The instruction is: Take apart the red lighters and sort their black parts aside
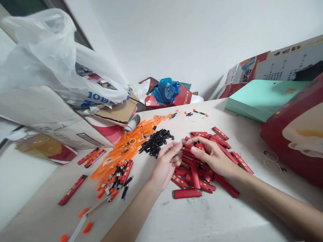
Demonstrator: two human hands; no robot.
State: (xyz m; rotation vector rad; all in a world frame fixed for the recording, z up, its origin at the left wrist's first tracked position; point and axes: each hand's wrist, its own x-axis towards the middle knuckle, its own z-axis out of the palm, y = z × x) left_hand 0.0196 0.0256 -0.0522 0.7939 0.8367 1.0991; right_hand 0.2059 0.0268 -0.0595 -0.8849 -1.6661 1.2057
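Currently both hands meet at the centre of the table, over the pile of red lighter casings. Left hand comes in from 7 o'clock; its fingers are curled together, tips pinched near the right hand's tips. Whether a small part sits in that pinch, I cannot tell. Right hand comes in from 4 o'clock and lies on top of the pile, fingers bent and closed around one red casing at the pile's upper left edge, touching it.

The pile spreads from the hands toward 1 o'clock and 5 o'clock; one casing lies alone at its 6 o'clock edge. Just at 10 o'clock of the left hand sits a heap of small black parts. Beyond it, toward 9 o'clock, a spread of orange translucent pieces, mixed with a few metal bits. Loose red casings lie well apart at 8 o'clock. A teal box stands at 2 o'clock, a white plastic bag at 10 o'clock.
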